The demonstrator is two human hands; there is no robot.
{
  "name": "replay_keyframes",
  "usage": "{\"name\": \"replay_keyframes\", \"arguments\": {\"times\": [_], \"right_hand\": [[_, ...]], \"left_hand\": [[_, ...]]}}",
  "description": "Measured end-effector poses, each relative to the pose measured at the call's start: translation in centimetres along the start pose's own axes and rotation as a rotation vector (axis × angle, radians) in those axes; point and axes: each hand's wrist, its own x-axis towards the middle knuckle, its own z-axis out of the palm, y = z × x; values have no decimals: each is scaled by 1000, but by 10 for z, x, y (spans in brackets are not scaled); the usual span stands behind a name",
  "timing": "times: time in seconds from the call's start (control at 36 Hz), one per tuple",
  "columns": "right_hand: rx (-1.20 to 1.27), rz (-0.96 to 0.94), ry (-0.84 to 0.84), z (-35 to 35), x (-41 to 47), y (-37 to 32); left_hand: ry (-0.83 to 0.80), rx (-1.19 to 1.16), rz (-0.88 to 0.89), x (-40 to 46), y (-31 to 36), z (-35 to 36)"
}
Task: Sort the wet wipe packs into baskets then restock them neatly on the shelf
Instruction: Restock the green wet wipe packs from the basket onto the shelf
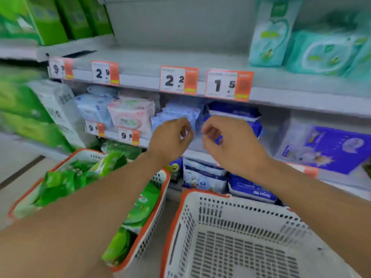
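Observation:
My left hand (pixel 170 138) and my right hand (pixel 228 146) are raised side by side in front of the middle shelf, fingers loosely curled, and neither plainly holds anything. Just behind the left hand stand light blue wipe packs (pixel 180 111). Behind the right hand lies a stack of dark blue packs (pixel 230 112), and a bit of blue shows between its fingers. Below on the left, a white basket with an orange rim (pixel 163 189) holds several green packs (pixel 80 173). The white basket at lower right (pixel 181 213) has nothing in it.
Pink and pale blue packs (pixel 130 115) sit left of the light blue ones. More blue packs (pixel 204 177) fill the shelf below. The upper shelf edge carries price tags (pixel 178 80), with teal packs (pixel 321 51) at top right and green boxes (pixel 50 19) at top left.

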Motion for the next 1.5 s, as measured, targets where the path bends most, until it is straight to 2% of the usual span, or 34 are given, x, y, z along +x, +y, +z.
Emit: {"name": "replay_keyframes", "arguments": {"times": [0.11,0.17,0.28,0.36,0.42,0.47,0.53,0.61,0.72,0.81,0.89,0.97,1.08,1.31,1.39,1.5], "right_hand": [[-40,91,-634,111,-19,-12],[-53,222,-790,155,-23,-9],[106,661,-854,217,-33,-15],[390,990,-917,252,-36,-33],[456,1026,-861,271,-36,-41],[419,1010,-780,280,-38,-46],[342,925,-759,281,-41,-53],[113,680,-727,280,-49,-53],[15,589,-769,280,-51,-46],[-85,484,-892,288,-51,-40],[-60,420,-822,278,-62,-44],[-129,407,-756,263,-80,-50],[-256,309,-732,255,-106,-53],[-469,257,-820,214,-94,-47],[-461,258,-821,202,-89,-45],[-460,258,-795,203,-94,-46]], "left_hand": [[-447,268,-206,-89,-104,19],[-550,342,-232,-113,-138,15],[-651,263,-408,-133,-164,13],[-594,210,-312,-140,-163,12],[-544,192,-203,-151,-163,6],[-496,264,-58,-163,-162,1],[-533,353,8,-173,-151,-1],[-758,429,-116,-180,-125,8],[-1005,380,-298,-194,-109,15],[-1079,231,-493,-196,-111,14],[-1133,67,-613,-198,-116,15],[-1155,71,-525,-202,-106,17],[-1091,354,-312,-203,-85,26],[-1247,531,-282,-187,-73,24],[-1332,535,-306,-177,-65,23],[-1364,546,-371,-174,-57,30]]}}
